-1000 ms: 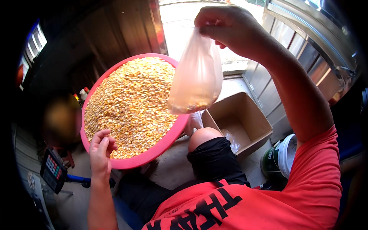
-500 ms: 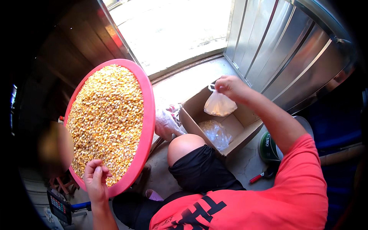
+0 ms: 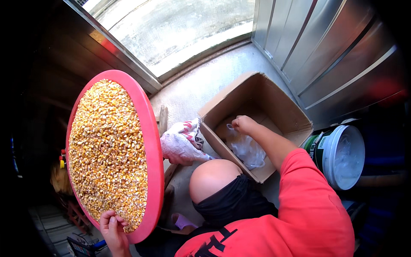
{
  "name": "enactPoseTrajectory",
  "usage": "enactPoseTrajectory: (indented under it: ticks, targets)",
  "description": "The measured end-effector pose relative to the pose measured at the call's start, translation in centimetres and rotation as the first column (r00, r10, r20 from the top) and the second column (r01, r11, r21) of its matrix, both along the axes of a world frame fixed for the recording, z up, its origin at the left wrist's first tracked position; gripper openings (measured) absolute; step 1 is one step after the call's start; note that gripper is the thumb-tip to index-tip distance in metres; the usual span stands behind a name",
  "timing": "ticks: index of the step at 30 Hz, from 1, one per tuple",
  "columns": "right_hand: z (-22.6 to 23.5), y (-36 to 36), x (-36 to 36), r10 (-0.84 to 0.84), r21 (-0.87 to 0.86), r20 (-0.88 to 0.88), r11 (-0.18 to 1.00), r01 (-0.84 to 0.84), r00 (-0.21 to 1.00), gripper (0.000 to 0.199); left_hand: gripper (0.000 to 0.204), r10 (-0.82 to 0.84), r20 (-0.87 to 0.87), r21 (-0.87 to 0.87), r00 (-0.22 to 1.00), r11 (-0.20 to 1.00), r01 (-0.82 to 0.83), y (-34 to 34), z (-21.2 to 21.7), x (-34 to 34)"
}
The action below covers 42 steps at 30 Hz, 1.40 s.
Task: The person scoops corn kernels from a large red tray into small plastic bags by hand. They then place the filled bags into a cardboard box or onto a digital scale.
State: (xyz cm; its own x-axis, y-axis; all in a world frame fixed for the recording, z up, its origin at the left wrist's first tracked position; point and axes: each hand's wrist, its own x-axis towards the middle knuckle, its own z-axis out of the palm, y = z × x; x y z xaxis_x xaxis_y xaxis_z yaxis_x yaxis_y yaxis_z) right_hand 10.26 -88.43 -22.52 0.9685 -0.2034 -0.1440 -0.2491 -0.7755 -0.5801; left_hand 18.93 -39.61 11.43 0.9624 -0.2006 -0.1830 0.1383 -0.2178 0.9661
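Slantwise bag [image 3: 248,151], neck toward right hand [image 3: 244,124]

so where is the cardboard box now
Right of centre in the head view, the cardboard box stands between the pink basin and the white bucket, with the right hand holding a plastic bag in it.

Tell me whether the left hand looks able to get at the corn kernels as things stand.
Probably yes: the left hand is at the near end of the pink basin, with no visible cover or obstacle between it and the corn kernels.
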Motion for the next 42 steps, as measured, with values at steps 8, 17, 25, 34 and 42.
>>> enactPoseTrajectory:
  ticks: [8,17,25,34,42]
  targets:
    - [-6.4,4.3,-3.2,0.067,0.079,-0.440,0.996,-0.036,0.896,0.017,0.014,0.024,-0.023,0.075,0.999,0.997,-0.022,0.4,-1.3,1.4]
    - [-5.3,7.8,-1.3,-0.148,-0.044,-0.279,0.989,0.142,0.949,0.044,0.018,0.095,-0.030,0.278,0.995,0.957,-0.083,1.0,1.7,-0.4]
    - [-7.3,5.6,-2.9,0.093,0.083,-0.564,0.995,-0.055,0.821,0.039,0.012,0.081,0.007,0.105,0.997,0.991,-0.081,1.0,0.2,-1.3]
    - [-0.1,2.4,-3.5,-0.042,0.105,-0.329,0.991,0.081,0.944,0.034,0.016,0.006,0.082,0.043,0.997,0.999,-0.010,2.9,0.1,-1.9]
    - [7.5,3.0,-10.4,-0.345,0.313,-0.100,0.880,0.358,0.933,0.021,0.015,-0.075,0.208,0.029,0.975,0.997,0.070,4.7,-2.1,-2.3]
